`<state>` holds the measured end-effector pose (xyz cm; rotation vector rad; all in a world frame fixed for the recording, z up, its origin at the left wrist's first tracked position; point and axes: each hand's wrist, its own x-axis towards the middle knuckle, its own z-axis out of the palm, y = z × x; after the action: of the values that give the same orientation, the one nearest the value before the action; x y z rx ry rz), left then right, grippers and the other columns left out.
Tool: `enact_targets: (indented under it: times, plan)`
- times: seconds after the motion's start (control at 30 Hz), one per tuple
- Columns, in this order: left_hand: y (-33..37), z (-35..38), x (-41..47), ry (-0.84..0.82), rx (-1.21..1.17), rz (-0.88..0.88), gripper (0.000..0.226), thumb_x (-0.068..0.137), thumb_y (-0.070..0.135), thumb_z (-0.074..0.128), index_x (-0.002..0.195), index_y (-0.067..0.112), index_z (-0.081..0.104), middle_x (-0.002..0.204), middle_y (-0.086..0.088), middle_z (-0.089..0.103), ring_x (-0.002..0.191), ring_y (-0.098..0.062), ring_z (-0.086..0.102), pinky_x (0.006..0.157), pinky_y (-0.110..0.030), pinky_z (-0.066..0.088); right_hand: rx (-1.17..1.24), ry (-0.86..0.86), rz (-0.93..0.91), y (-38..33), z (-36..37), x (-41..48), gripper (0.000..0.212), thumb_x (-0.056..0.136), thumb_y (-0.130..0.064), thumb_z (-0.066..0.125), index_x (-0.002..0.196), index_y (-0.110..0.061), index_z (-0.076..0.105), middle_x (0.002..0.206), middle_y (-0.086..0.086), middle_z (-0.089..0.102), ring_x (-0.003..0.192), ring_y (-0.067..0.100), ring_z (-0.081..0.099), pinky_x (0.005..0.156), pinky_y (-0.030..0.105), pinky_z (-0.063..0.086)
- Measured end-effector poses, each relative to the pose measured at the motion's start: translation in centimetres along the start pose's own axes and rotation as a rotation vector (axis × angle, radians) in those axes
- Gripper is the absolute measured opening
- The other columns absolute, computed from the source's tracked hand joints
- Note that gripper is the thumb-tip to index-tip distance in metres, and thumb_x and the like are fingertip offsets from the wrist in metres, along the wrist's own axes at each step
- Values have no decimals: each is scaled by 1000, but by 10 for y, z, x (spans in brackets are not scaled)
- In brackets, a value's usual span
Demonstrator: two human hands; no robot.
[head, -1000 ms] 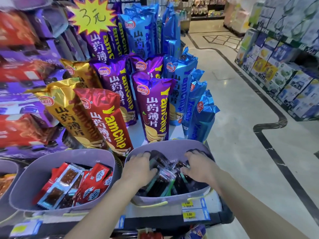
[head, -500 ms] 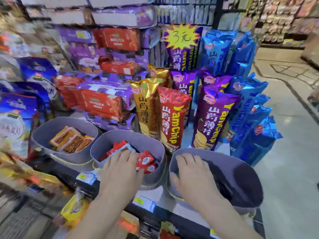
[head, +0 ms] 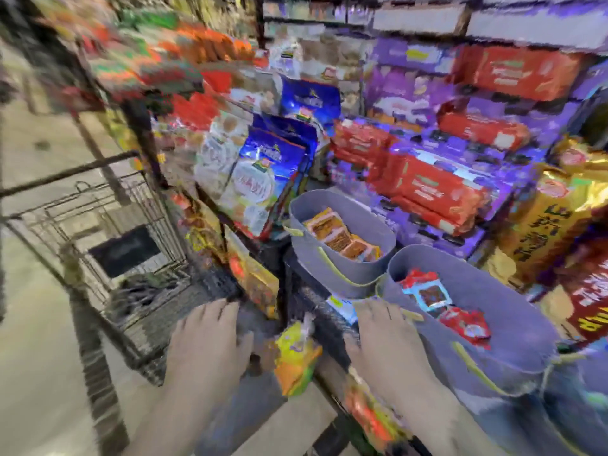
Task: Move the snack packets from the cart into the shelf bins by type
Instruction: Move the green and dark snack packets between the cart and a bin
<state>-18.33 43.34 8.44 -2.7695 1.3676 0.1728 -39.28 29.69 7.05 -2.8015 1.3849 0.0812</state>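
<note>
The frame is smeared by motion. A wire cart (head: 108, 225) stands at the left with dark packets (head: 144, 284) lying in its basket. Two grey shelf bins are in view: one bin (head: 345, 271) with orange packets (head: 339, 235), and a nearer bin (head: 513, 337) with red packets (head: 464, 324). My left hand (head: 210, 340) hovers between cart and shelf, fingers spread, holding nothing. My right hand (head: 385, 343) is flat by the near bin's left rim, also with nothing in it.
Shelves of blue, red, purple and gold snack bags (head: 427, 179) rise behind the bins. Yellow-orange packets (head: 296, 357) hang on the shelf front between my hands. Bare floor (head: 33, 357) lies to the left of the cart.
My view has swung left from the rightmost bin toward the cart. Both hands left the bins and moved left, holding nothing; the dark-packet bin is out of sight.
</note>
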Motion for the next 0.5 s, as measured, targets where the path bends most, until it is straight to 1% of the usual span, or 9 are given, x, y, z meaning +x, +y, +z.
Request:
enact_targets:
  times: [0.07, 0.13, 0.23, 0.3, 0.37, 0.43, 0.5]
  plan:
    - [-45, 4, 1, -30, -23, -88, 62, 102, 62, 43, 157, 33, 39, 165, 11, 38, 148, -18, 41, 118, -36, 38, 4, -20, -47, -33, 3, 17, 54, 100, -52, 44, 146, -22, 45, 145, 2, 49, 135, 29, 46, 111, 44, 37]
    - [-89, 6, 1, -36, -31, -184, 60, 102, 63, 44, 155, 34, 42, 162, 12, 42, 145, -18, 46, 115, -36, 43, 3, -24, -118, -70, 6, 35, 53, 100, -52, 46, 145, -25, 46, 144, -1, 48, 133, 26, 47, 108, 42, 39]
    - [-129, 9, 4, -61, -56, -295, 57, 104, 62, 43, 154, 35, 42, 160, 13, 45, 144, -18, 46, 113, -34, 42, 8, -86, -222, -103, 12, 57, 57, 102, -55, 40, 151, -28, 32, 154, -5, 37, 140, 23, 38, 111, 39, 34]
    - [-152, 15, 8, -79, -96, -361, 56, 104, 61, 45, 153, 33, 43, 157, 12, 47, 143, -19, 45, 113, -35, 41, -10, -100, -288, -127, 15, 78, 58, 104, -55, 38, 153, -27, 30, 157, -4, 34, 141, 22, 37, 113, 38, 33]
    - [-173, 19, 14, -84, -111, -421, 58, 104, 61, 45, 154, 33, 42, 158, 12, 46, 143, -18, 45, 113, -35, 42, -3, -110, -338, -152, 16, 103, 56, 103, -55, 38, 152, -27, 32, 153, -5, 38, 138, 22, 39, 111, 37, 35]
    - [-193, 23, 22, -87, -129, -491, 59, 104, 62, 43, 155, 32, 40, 159, 12, 44, 144, -18, 44, 114, -35, 41, -1, -105, -375, -176, 15, 131, 51, 103, -56, 39, 145, -28, 37, 144, -7, 46, 133, 22, 44, 106, 37, 37]
    - [-212, 24, 35, -83, -155, -547, 61, 105, 61, 42, 158, 31, 36, 163, 11, 40, 147, -19, 41, 117, -36, 39, -5, -104, -424, -201, 16, 163, 52, 103, -56, 39, 146, -28, 38, 141, -7, 49, 130, 22, 46, 105, 36, 38]
